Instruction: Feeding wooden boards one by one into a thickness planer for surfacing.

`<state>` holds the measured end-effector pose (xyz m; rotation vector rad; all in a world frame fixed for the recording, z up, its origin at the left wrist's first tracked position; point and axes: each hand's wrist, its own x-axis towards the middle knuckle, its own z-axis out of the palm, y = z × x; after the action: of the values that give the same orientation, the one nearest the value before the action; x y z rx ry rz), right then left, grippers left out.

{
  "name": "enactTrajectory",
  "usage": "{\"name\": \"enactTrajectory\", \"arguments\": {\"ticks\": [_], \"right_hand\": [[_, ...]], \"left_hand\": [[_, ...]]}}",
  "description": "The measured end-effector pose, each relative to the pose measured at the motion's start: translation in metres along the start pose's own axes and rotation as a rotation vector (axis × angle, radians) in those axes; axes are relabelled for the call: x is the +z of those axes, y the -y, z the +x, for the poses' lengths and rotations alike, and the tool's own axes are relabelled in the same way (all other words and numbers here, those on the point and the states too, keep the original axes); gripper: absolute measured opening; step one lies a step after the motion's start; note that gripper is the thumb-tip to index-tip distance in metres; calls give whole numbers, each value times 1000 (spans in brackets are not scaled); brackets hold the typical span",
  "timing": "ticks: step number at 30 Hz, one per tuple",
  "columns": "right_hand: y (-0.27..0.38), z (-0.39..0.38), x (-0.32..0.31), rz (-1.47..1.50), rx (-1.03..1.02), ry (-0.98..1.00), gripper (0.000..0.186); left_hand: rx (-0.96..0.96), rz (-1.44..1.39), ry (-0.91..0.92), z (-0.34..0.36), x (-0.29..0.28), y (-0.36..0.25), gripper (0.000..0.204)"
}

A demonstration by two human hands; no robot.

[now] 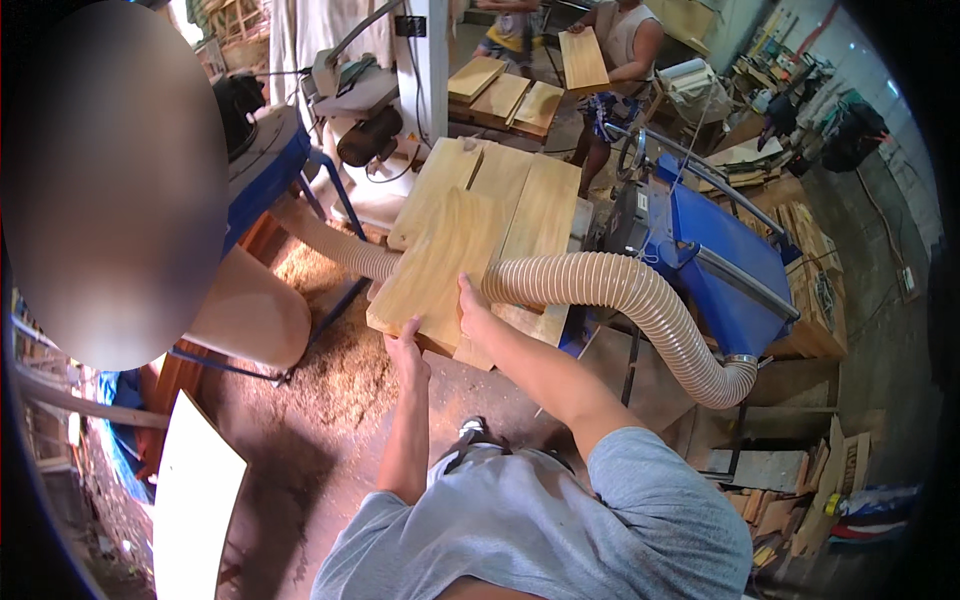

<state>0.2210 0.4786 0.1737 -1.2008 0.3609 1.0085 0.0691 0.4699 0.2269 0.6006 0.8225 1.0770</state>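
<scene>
A pale wooden board (437,262) slants across the middle, its near end between my two hands. My left hand (404,345) grips its near edge, with the thumb on top and the other fingers out of sight beneath. Closed on the board's right edge is my right hand (470,305), its thumb also lying on the upper face. Beyond and partly beneath this board lie several more wooden boards side by side, one of them a long plank (543,215) on the right. Whether the held board rests on them cannot be made out.
A ribbed hose (590,280) curves close to my right forearm toward a blue machine (720,245). Sawdust (345,385) covers the floor at left. Another person (630,45) holds a board beyond a board stack (500,100). A blurred patch hides the far left.
</scene>
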Motion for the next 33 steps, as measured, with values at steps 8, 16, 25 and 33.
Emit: {"name": "enactTrajectory", "arguments": {"ticks": [8, 16, 25, 33], "right_hand": [[45, -54, -68, -497, -46, 305, 36], [12, -184, -284, -399, 29, 50, 28], [-70, -298, -458, -138, 66, -637, 33], [-55, -279, -570, -258, -317, -785, 18]], "left_hand": [[-97, -31, 43, 95, 37, 35, 46], [-341, 117, 209, 223, 129, 102, 50], [-628, 53, 159, 218, 163, 152, 64], [-127, 286, 241, 187, 147, 137, 51]]}}
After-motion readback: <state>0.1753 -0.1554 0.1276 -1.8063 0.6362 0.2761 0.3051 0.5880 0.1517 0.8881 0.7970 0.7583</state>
